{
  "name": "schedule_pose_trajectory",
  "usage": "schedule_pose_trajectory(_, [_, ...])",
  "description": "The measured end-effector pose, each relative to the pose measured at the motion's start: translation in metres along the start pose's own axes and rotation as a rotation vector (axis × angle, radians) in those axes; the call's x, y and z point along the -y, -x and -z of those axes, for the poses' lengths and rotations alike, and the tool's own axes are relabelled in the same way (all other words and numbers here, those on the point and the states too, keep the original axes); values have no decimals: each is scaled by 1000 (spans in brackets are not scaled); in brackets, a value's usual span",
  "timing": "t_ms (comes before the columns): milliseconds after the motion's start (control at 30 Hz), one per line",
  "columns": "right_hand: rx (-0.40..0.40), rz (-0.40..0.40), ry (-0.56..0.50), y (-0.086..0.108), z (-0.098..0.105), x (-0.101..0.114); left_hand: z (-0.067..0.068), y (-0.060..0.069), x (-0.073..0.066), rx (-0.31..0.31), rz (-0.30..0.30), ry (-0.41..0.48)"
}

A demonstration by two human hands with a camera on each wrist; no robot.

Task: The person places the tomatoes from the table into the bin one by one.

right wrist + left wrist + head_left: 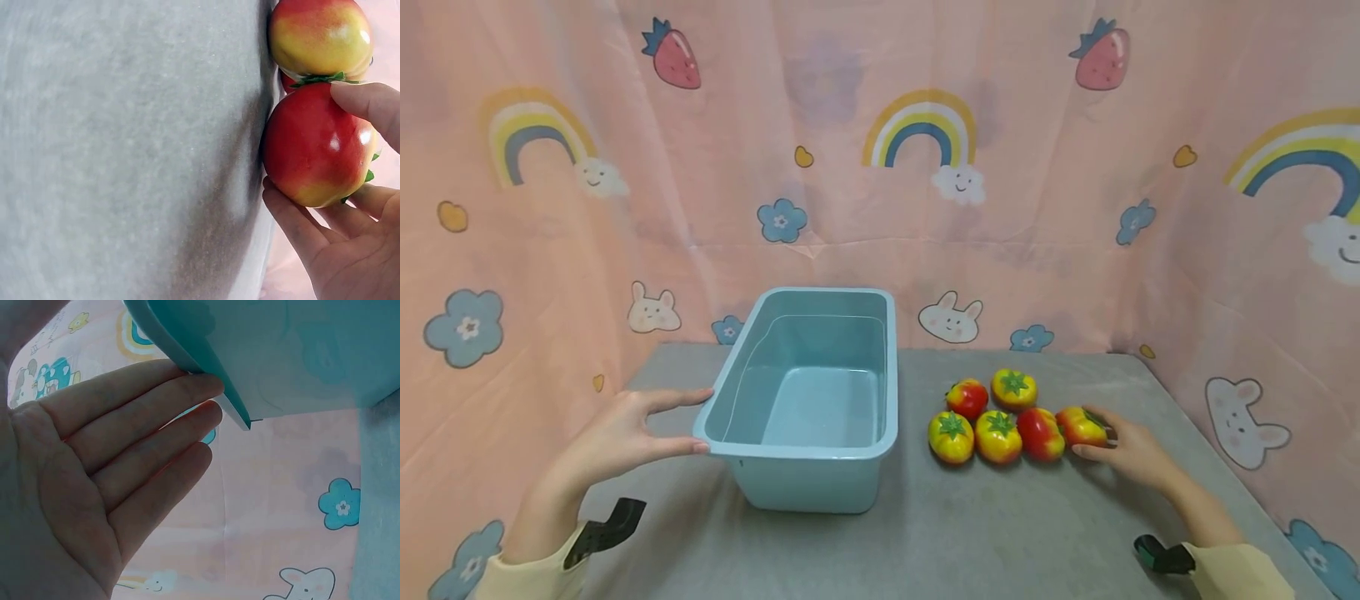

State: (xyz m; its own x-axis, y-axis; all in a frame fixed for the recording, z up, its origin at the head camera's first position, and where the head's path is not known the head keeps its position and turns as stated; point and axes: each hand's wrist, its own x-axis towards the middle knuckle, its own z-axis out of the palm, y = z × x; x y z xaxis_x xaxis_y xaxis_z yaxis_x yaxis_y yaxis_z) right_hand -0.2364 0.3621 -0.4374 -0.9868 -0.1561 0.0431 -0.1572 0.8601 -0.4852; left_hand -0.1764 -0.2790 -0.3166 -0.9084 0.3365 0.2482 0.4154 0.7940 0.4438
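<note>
A light blue plastic basin [808,483] stands left of the middle on the table. My left hand [625,433] touches its left rim near the front corner, fingers straight and thumb spread apart; the left wrist view shows the fingertips [212,384] against the rim. At the right, my right hand [1131,450] holds a glossy red and yellow tomato [1081,427] between thumb and fingers. In the right wrist view this tomato [315,150] is low against the tabletop, beside another tomato [322,37]. Several more tomatoes [998,437] with green star-shaped tops lie in a cluster to its left.
The grey cloth-covered table [970,533] reaches back to a pink patterned curtain [850,242], which also hangs at both sides. Between basin and tomatoes runs a strip of tabletop. The basin's inside shows a bare floor.
</note>
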Motion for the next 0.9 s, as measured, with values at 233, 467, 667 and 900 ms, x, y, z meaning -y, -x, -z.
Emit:
schedule_pose_trajectory(233, [-3, 0, -21, 1, -1, 0, 1, 1, -2, 2, 19, -10])
schedule_pose_trajectory(467, [8, -18, -48, 4, 0, 1, 2, 1, -4, 14, 30, -1])
schedule_pose_trajectory(667, [2, -24, -54, 8, 4, -1, 1, 2, -3, 17, 29, 11])
schedule_pose_trajectory(900, [-10, -41, -39, 13, 14, 6, 1, 1, -3, 18, 28, 19])
